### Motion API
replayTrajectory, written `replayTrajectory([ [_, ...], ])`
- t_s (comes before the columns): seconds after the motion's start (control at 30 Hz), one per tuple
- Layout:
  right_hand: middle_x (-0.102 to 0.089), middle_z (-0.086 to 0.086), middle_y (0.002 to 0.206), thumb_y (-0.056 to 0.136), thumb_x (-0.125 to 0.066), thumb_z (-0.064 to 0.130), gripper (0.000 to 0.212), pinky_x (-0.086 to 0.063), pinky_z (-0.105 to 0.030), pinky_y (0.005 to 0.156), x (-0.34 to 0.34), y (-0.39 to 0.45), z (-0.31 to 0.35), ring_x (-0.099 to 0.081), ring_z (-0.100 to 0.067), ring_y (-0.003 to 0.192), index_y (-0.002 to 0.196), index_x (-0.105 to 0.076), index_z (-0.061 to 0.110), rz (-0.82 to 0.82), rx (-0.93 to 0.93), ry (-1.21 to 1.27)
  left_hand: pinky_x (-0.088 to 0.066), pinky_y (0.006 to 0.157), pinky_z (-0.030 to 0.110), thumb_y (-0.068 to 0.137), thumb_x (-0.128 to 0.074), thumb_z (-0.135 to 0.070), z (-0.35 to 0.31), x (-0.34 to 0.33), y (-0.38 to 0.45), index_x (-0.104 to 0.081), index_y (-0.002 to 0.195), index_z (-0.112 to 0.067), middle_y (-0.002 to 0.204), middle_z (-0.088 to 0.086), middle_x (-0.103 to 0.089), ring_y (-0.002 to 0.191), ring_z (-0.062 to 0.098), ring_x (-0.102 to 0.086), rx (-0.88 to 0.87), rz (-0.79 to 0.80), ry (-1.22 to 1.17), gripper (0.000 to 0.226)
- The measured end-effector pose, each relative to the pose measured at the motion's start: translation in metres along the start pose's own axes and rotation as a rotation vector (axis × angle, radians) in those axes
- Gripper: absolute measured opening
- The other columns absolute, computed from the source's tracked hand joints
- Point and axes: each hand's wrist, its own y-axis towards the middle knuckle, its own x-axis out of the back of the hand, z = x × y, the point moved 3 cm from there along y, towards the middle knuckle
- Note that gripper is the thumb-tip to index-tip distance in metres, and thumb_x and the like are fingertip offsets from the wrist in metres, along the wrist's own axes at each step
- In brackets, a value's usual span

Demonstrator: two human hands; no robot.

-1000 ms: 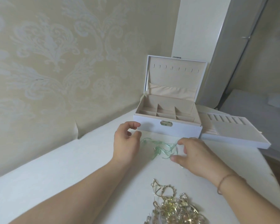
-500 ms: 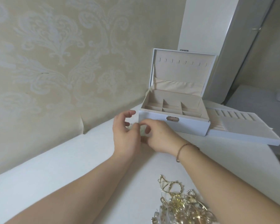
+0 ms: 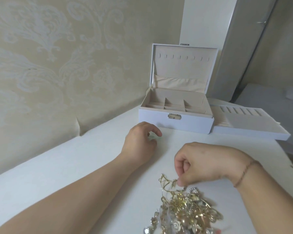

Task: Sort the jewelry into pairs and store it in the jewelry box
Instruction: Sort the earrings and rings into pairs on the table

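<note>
On the white worktop (image 3: 61, 166) sits one white jewelry box (image 3: 176, 119) at the far side, lid up against the corner of the patterned wall (image 3: 57, 65). Its beige interior shows divided compartments, with nothing visible in them from here. Just to its right lies one removed tray (image 3: 254, 127) with a row of ring slots, touching the box's side. A metal clasp (image 3: 174, 116) sits on the box's near face.

One tangled heap of gold and silver jewelry (image 3: 184, 210) lies at the near edge, right of centre; its pieces are too knotted together to count. Nothing stands between the heap and the box but bare worktop and the two hands.

The left hand (image 3: 139, 142) rests near the box's front left corner, fingers loosely curled over a small pale green item (image 3: 153, 137), mostly hidden under the fingers; whether this grip actually clamps it I cannot tell. The right hand (image 3: 201, 164), a thin bracelet (image 3: 243, 173) on its wrist, hovers at the far end of the heap with its grip curled tight, thumb and fingertips pinching a curved gold piece (image 3: 166, 182) at the top of the pile.

Further right, beyond the worktop, a grey door (image 3: 243, 48) and part of a bed (image 3: 269, 97) show.
</note>
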Motion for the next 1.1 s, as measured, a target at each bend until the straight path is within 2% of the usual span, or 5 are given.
replayTrajectory([
  [0.3, -0.064, 0.010, 0.064, 0.079, -0.072, 0.025, 0.007, -0.046, -0.020, 0.058, 0.007, 0.000, -0.022, -0.052, 0.000, 0.055, 0.074, -0.069, 0.022, -0.084, -0.055, -0.006, -0.037, 0.090, 0.035, 0.081, -0.062, -0.012, -0.010, 0.000, -0.006, -0.069, 0.090, -0.032, 0.097, -0.017, -0.067, 0.098, 0.016, -0.053, -0.142, -0.070, 0.147, 0.023],
  [0.63, -0.066, 0.014, 0.067, 0.080, -0.067, 0.038, 0.011, -0.051, -0.027, 0.064, 0.008, 0.036, -0.054, -0.061, -0.004, 0.069, 0.070, -0.065, 0.032, -0.627, -0.158, 0.222, -0.039, 0.093, 0.035, 0.082, -0.064, -0.019, -0.009, -0.002, -0.005, -0.069, 0.094, -0.033, 0.088, -0.025, -0.061, 0.101, 0.013, -0.052, -0.144, -0.013, 0.128, 0.019],
  [0.8, -0.067, 0.008, 0.068, 0.087, -0.065, 0.030, 0.013, -0.045, -0.018, 0.055, 0.022, 0.022, -0.060, -0.055, -0.003, 0.056, 0.074, -0.067, 0.030, -0.686, -0.075, 0.342, -0.026, 0.110, 0.045, 0.082, -0.055, -0.034, -0.016, -0.008, -0.009, -0.067, 0.108, -0.044, 0.115, -0.028, -0.064, 0.122, 0.013, -0.046, -0.327, 0.158, 0.214, 0.030],
  [0.93, -0.060, 0.005, 0.057, 0.086, -0.068, 0.025, 0.014, -0.038, -0.014, 0.045, 0.033, 0.001, -0.053, -0.050, -0.008, 0.050, 0.072, -0.069, 0.027, -0.619, -0.016, 0.395, -0.003, 0.116, 0.056, 0.088, -0.043, -0.046, -0.018, -0.014, -0.013, -0.062, 0.115, -0.053, 0.130, -0.032, -0.054, 0.140, 0.013, -0.028, -0.346, 0.293, 0.338, 0.033],
  [1.1, -0.059, 0.011, 0.064, 0.082, -0.073, 0.023, 0.006, -0.042, -0.026, 0.063, 0.031, -0.021, -0.012, -0.049, -0.008, 0.060, 0.085, -0.072, 0.028, -0.181, 0.176, 0.337, -0.014, 0.113, 0.058, 0.084, -0.053, -0.035, -0.020, -0.010, -0.013, -0.065, 0.109, -0.047, 0.121, -0.028, -0.058, 0.127, 0.014, -0.039, -0.349, 0.253, 0.301, 0.030],
])
